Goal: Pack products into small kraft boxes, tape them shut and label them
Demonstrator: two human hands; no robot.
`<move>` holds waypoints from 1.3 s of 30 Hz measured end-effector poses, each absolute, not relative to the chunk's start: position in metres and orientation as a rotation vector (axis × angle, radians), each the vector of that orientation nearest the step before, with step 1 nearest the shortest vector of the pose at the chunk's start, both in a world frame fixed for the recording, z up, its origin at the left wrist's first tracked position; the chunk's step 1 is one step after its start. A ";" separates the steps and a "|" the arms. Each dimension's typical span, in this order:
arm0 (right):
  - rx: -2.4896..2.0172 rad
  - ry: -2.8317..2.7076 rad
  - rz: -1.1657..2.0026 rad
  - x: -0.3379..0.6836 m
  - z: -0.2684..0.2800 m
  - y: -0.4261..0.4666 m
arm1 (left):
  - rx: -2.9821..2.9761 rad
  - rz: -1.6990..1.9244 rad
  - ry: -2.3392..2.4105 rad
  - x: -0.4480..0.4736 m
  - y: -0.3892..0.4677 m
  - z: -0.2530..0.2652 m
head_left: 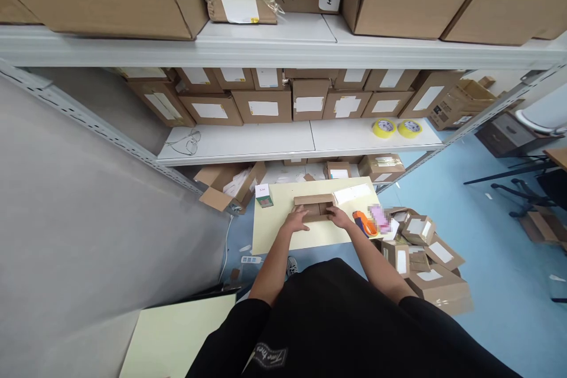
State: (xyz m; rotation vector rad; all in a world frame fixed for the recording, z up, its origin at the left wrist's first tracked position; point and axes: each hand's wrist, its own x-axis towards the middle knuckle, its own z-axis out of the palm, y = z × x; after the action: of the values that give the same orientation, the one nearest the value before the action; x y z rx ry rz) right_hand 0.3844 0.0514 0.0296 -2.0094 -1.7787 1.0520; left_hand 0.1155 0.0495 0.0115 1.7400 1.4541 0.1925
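A small open cardboard box (315,199) lies on the pale yellow table, its hollow inside facing up. My left hand (295,220) grips its left end, with the fingers over the wall and the thumb apart along the near side. At the right end, my right hand (339,218) holds the box's wall, fingertips reaching inside. A white sheet or packet (352,194) lies just beyond my right hand. To the right of that hand is an orange and dark blue tape dispenser (365,223). A small green and white carton (264,195) stands at the table's far left corner.
Closed boxes (309,100) fill the shelf ahead, with two yellow tape rolls (383,127) and wire-framed glasses (191,143) on its edge. An open carton (234,184) stands left of the table (277,236). Several boxes (436,283) are piled on the floor at right. A pink item is pixelated.
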 end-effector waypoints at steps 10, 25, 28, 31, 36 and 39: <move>-2.003 -1.998 1.003 0.360 0.028 0.091 | 1.861 -0.088 1.378 0.141 0.041 0.007; -2.229 -2.220 1.039 0.340 -0.010 0.113 | 1.861 -0.071 1.305 0.123 0.025 -0.005; -2.258 -2.211 1.042 0.337 -0.015 0.110 | 1.954 -0.085 1.335 0.122 0.026 -0.012; -2.284 -2.203 1.029 0.334 -0.018 0.107 | 1.985 -0.112 1.314 0.127 0.037 -0.016; -2.327 -2.218 1.002 0.334 -0.020 0.105 | 1.923 -0.274 1.297 0.141 0.060 -0.012; -2.284 -2.263 0.983 0.337 -0.022 0.104 | 1.969 -0.158 1.272 0.137 0.054 -0.004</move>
State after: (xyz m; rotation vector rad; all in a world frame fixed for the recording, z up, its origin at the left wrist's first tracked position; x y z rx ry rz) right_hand 0.3374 0.1043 -0.0225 -2.2844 -2.2631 0.9827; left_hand 0.1372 0.0537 -0.0036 1.9686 1.2717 -0.1580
